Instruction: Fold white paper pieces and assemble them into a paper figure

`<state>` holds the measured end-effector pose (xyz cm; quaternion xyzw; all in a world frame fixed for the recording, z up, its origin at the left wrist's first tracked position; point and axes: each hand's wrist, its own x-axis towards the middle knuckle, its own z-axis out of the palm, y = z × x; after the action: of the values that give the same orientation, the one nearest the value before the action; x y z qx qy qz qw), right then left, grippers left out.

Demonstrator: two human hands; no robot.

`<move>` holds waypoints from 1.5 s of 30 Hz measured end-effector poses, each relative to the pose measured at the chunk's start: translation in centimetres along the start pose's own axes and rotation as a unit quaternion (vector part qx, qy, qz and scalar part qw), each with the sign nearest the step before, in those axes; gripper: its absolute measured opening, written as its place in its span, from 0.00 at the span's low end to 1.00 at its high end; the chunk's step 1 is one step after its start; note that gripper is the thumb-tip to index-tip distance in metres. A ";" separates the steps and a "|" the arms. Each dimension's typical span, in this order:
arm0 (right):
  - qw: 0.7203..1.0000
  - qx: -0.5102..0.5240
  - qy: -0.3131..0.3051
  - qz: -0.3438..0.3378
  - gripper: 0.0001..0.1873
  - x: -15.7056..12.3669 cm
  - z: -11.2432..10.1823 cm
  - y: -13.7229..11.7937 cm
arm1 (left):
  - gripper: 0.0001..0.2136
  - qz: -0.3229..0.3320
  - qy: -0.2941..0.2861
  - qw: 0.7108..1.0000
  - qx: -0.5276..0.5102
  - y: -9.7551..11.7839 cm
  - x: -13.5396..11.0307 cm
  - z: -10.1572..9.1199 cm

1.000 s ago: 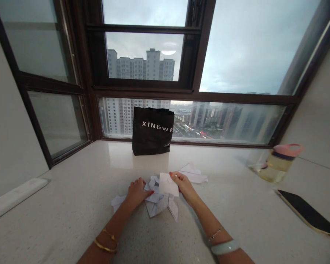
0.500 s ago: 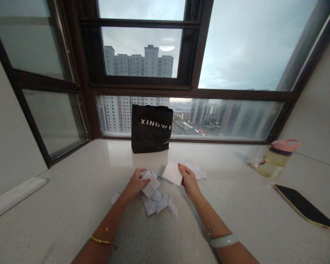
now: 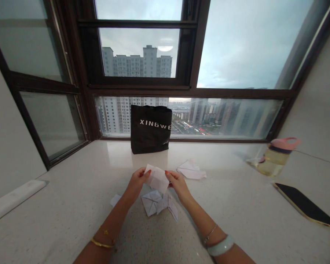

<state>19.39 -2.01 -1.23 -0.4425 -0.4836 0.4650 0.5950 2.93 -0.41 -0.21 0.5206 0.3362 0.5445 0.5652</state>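
Observation:
Both my hands hold one white folded paper (image 3: 156,178) just above the pale counter (image 3: 71,205). My left hand (image 3: 136,182) pinches its left edge and my right hand (image 3: 176,182) pinches its right edge. Under them lie several creased white paper pieces (image 3: 158,203) on the counter. A small paper scrap (image 3: 114,200) sits to the left of that pile. Another folded white paper (image 3: 191,170) lies a little beyond my right hand.
A black paper bag (image 3: 150,128) with white letters stands at the back against the window. At the right stand a bottle with a pink lid (image 3: 275,156) and a dark phone (image 3: 305,211). A white bar-shaped object (image 3: 13,200) lies at the left.
My right hand brought its white paper in from the right, and my left hand let go of the pile's paper and took the other edge. Both hands now hold one sheet.

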 end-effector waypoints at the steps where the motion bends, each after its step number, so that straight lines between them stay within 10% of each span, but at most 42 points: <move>1: 1.000 0.006 -0.008 0.006 0.20 -0.1 0.2 0.0 | 0.16 0.004 0.006 1.000 0.020 -0.2 0.0 0.1; 19: 0.992 0.103 -0.046 0.056 0.14 -0.7 1.1 -0.2 | 0.17 0.030 0.013 0.996 0.078 -1.3 -0.3 1.1; 28: 0.991 0.119 -0.030 0.054 0.24 -0.7 1.5 0.3 | 0.19 0.089 0.127 0.984 0.083 -0.3 -0.5 0.8; 37: 0.999 0.017 -0.029 0.040 0.21 -0.4 1.1 0.3 | 0.37 -0.019 0.041 0.998 -0.032 0.6 -1.0 1.2; 45: 0.998 -0.036 -0.051 -0.019 0.21 -0.3 1.2 0.5 | 0.23 -0.133 -0.051 0.989 -0.044 0.6 -1.1 0.8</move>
<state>18.08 -2.14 -1.60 -0.4305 -0.5376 0.4579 0.5621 3.34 -1.76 0.31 0.4730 0.3489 0.4518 0.6711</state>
